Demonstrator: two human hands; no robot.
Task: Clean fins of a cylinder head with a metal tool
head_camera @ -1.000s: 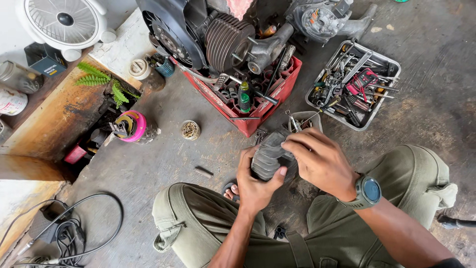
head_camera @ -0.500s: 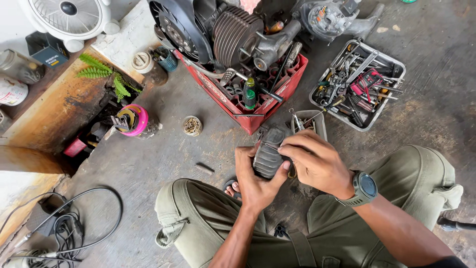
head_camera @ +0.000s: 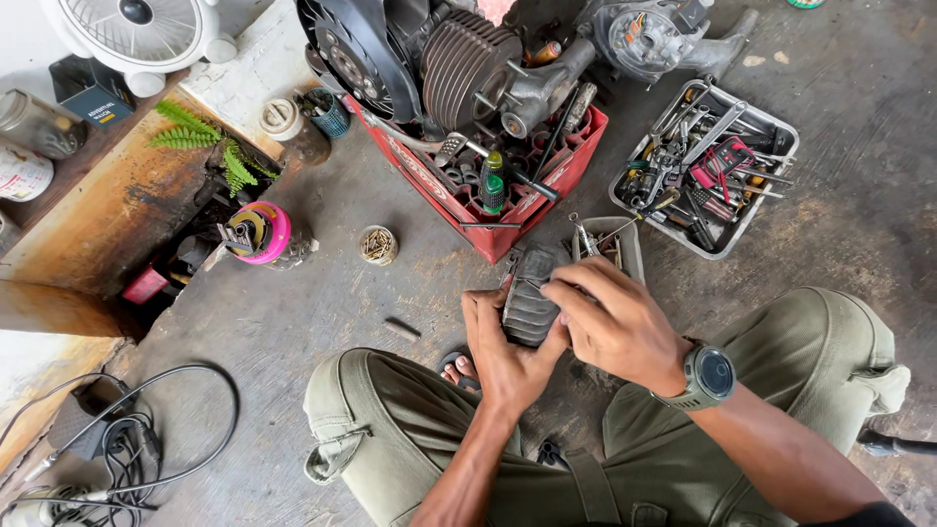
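I squat on a concrete floor and hold a dark ribbed metal engine part between my knees. My left hand cups it from below and the left side. My right hand, with a dark watch on its wrist, grips it from the right, fingers laid over its top. Just beyond the part sits a red plastic crate carrying a finned engine and a green-handled screwdriver.
A grey tray full of hand tools stands at the right, a smaller grey tray next to the crate. A small round tin, a pink tape roll, a white fan and cables lie to the left.
Both hands have turned the ribbed part a little while holding it; the right fingers now lie more over its top. The view has shifted slightly closer.
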